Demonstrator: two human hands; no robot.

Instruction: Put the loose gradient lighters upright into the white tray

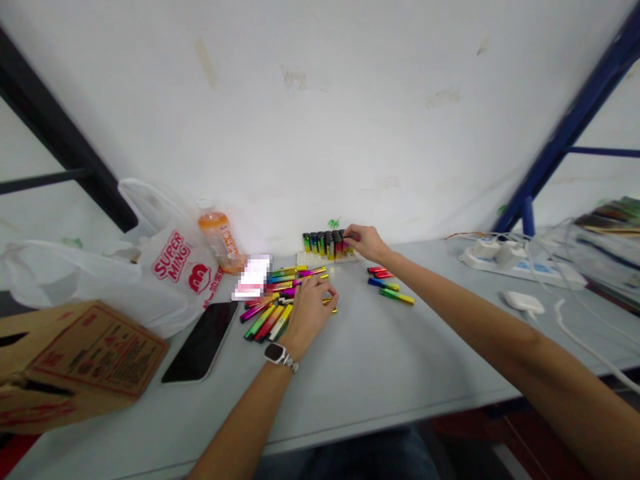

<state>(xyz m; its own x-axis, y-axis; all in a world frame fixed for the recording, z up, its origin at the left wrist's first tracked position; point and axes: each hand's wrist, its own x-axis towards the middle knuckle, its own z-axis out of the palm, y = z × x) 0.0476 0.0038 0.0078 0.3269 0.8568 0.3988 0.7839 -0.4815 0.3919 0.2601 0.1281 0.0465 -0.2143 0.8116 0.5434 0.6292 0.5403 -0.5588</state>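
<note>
Lighters [321, 245], as their form suggests, stand upright in a close block on a white base [301, 258] at the far middle of the table [370, 373], against the wall [350, 133]. Loose lighters [269, 324] lie flat in an overlapping spread to the near left of the base; a smaller set [383, 285] lies to its near right. The hands work apart. The right hand [367, 244] is at the right end of the block, its fingertips drawn in at the lighter tops; whether they clamp one or merely touch it cannot be told. The left hand [313, 308] lies over the right side of the spread, palm down, with fingers curved; its grip cannot be determined. The step in hand appears to be seating lighters upright, black ends uppermost. For a sound result, hold each lighter near its top, keep it vertical, and lower it straight, clear of its neighbours. Release only when it stands unaided; a sideways knock could tilt the row. Use the left hand to separate one lighter from the overlap, without dragging others toward the black phone [203, 343] at near left. Keep the right forearm clear of the smaller set.
</note>
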